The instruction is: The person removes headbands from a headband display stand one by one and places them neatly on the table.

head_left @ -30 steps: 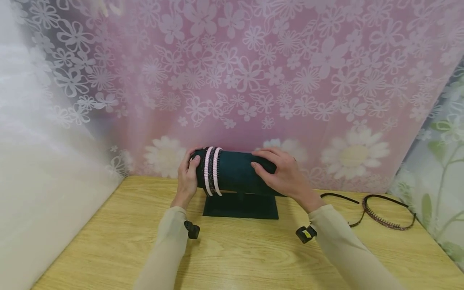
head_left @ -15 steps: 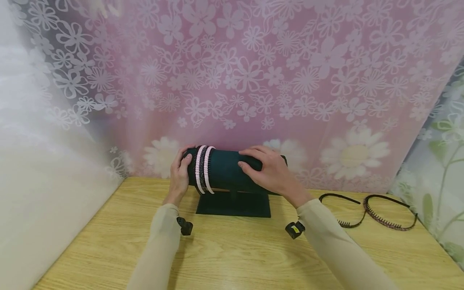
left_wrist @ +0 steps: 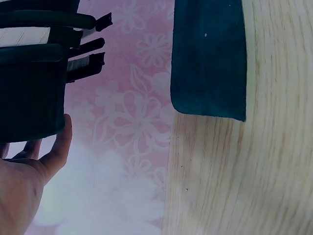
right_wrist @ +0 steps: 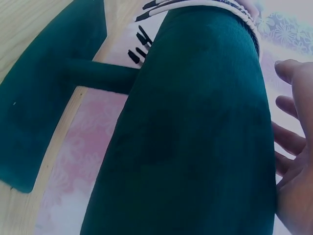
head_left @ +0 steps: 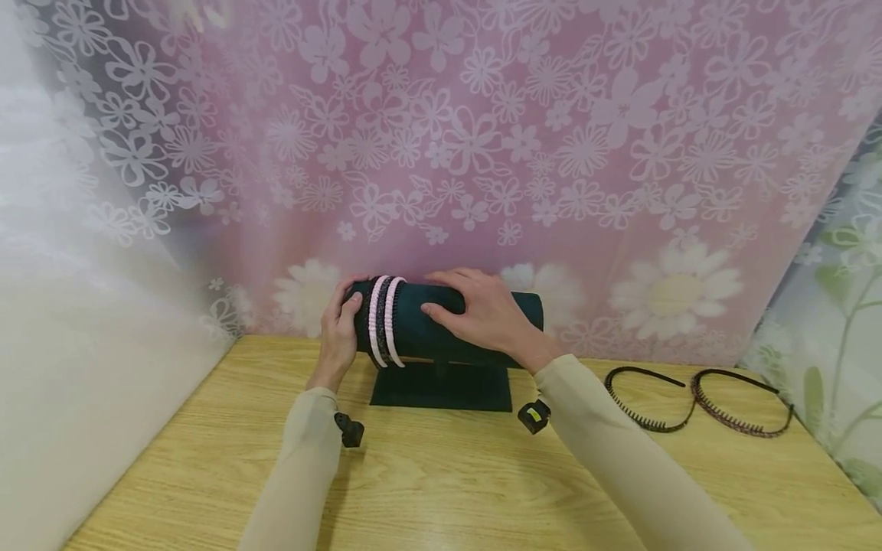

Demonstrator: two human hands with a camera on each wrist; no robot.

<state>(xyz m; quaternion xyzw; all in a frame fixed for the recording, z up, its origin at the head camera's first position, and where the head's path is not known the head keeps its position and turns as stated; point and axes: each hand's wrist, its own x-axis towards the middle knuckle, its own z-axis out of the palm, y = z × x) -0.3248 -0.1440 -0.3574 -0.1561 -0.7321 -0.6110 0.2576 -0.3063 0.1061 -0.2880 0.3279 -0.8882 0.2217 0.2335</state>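
A dark green padded roll (head_left: 527, 310) lies crosswise on its stand, whose flat base (head_left: 441, 386) rests on the table. Around the roll's left part sit pink headbands (head_left: 390, 321) and dark ones. The left hand (head_left: 338, 333) holds the roll's left end, its thumb on the front; in the left wrist view this hand (left_wrist: 22, 188) cups the end. Over the roll's middle is the right hand (head_left: 482, 310), fingers gently bent and spread. The right wrist view shows the right hand (right_wrist: 298, 142) along the roll's side (right_wrist: 195, 122), touching it.
Two dark toothed headbands, one (head_left: 651, 425) beside the other (head_left: 740, 421), lie on the wooden table (head_left: 441, 474) at the right. A pink flowered curtain (head_left: 475, 153) hangs behind, with a whitish sheet (head_left: 83, 306) at the left.
The roll, its stand and the left hand have shifted slightly left. The right hand has moved left along the roll, uncovering its right end and more of the headband on the table.
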